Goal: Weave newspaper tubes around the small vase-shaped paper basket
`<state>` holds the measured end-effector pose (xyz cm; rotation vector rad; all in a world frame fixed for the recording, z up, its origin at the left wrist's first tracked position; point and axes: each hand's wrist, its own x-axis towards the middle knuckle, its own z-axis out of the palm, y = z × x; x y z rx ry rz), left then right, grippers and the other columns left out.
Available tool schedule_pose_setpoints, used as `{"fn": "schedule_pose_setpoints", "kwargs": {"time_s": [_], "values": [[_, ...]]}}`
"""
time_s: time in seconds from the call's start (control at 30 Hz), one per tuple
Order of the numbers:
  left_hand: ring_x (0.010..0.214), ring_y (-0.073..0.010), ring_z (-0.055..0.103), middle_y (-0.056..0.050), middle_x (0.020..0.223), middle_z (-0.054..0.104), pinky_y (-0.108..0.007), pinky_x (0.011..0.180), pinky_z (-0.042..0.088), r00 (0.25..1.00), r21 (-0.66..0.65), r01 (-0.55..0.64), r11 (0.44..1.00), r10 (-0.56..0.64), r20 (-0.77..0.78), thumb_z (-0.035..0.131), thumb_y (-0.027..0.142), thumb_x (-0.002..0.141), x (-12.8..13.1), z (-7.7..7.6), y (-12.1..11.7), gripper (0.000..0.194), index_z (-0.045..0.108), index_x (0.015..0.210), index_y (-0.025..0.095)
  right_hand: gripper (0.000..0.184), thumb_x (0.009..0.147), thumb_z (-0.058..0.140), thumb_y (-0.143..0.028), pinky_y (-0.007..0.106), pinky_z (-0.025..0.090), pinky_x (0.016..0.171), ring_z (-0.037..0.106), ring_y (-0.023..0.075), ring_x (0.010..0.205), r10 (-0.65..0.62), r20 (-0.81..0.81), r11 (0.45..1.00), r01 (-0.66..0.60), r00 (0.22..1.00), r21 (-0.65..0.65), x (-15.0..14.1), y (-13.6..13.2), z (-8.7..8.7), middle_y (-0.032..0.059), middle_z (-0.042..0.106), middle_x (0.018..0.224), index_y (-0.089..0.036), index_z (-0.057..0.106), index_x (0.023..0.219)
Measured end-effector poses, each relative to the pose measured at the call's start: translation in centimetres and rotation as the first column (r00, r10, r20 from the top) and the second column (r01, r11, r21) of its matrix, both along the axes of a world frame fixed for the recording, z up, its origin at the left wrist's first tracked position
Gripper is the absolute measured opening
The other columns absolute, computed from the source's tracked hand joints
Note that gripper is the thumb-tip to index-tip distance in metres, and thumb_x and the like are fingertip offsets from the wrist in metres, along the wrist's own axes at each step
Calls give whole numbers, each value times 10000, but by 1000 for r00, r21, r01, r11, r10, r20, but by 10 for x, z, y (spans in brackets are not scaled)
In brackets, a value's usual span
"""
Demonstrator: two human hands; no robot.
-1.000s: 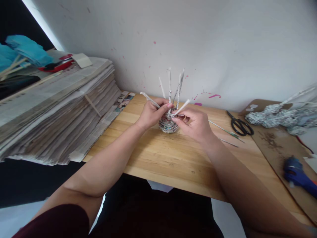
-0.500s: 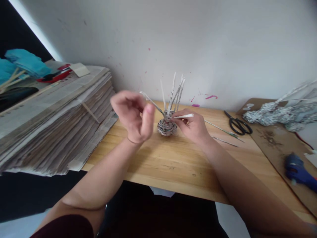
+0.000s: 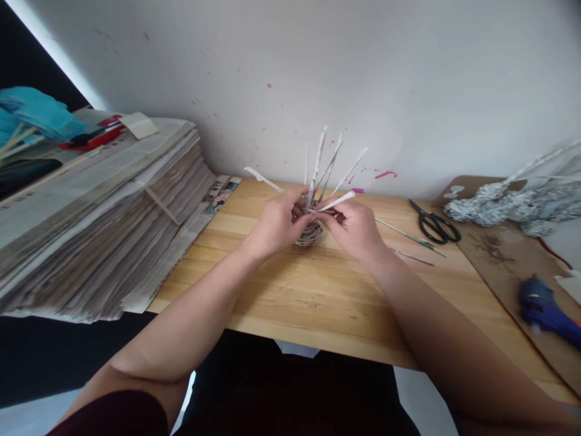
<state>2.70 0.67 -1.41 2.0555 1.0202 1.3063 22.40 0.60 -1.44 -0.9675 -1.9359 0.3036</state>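
Observation:
A small round basket woven from rolled newspaper (image 3: pixel 310 235) stands on the wooden table, partly hidden behind my fingers. Several upright paper tubes (image 3: pixel 316 163) fan out from its narrow neck, and one bent tube (image 3: pixel 263 178) leans out to the left. My left hand (image 3: pixel 278 223) is closed around the left side of the neck, thumb in front. From the right, my right hand (image 3: pixel 356 227) pinches a white paper tube (image 3: pixel 339 200) against the neck, its free end pointing up and right. The two thumbs nearly meet at the front.
On the left rises a tall stack of newspapers (image 3: pixel 149 212) with red-handled pliers (image 3: pixel 97 134) and blue cloth (image 3: pixel 43 112) on top. To the right lie black scissors (image 3: pixel 436 224), loose thin tubes (image 3: pixel 411 256), a blue glue gun (image 3: pixel 547 309) on cardboard, and woven paper pieces (image 3: pixel 503 203).
My left hand has come down and right from the air onto the basket's neck and closed there. My right hand keeps its pinch. One upright tube now leans further right.

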Motion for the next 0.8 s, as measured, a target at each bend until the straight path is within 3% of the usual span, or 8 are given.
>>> {"fn": "schedule_pose_setpoints", "kwargs": {"time_s": [0.13,0.23,0.47,0.57,0.7,0.8], "values": [[683,-116,646,-8,785,719,-224,638,512,998,-50,22,999,-19,55,746,121,832,1,-2,6,159,711,981,165,156,916,705,-138,296,532,722,730,174,770,-8,-11,1000,8,1000,-19,1,1,-1,35,827,914,-228,820,973],[635,-108,606,5,733,692,-230,613,482,997,-38,39,998,-36,74,727,107,828,1,-1,8,78,705,874,166,147,917,716,-170,305,539,731,732,175,767,-13,-27,999,12,1000,-42,2,2,-1,38,836,920,-231,834,981],[664,-137,626,-31,767,736,-268,624,474,998,32,-23,999,21,64,774,264,845,-1,-2,8,98,751,845,170,202,927,669,-168,342,576,785,760,200,845,-9,-16,997,8,1000,-71,-1,-1,2,53,843,1017,-240,835,1016],[635,-137,615,-27,732,723,-273,616,463,998,47,-50,998,48,31,733,292,879,-1,-2,10,137,736,822,168,198,923,675,-190,327,577,730,745,188,799,-7,-22,998,6,1000,-56,-1,-3,2,61,838,1022,-235,822,1047],[596,-125,564,-1,672,669,-261,592,428,996,60,-88,994,89,-16,700,271,897,-1,0,8,128,689,816,173,144,906,686,-213,306,562,670,719,170,753,13,-124,998,-21,992,-62,0,-3,1,59,820,945,-212,799,994],[639,-130,581,2,688,657,-251,624,436,996,49,-77,996,79,-40,668,241,910,-2,2,7,111,652,817,181,105,898,697,-257,314,569,702,731,180,797,15,-234,989,-48,972,-138,1,-2,2,55,804,909,-202,773,947]]}}
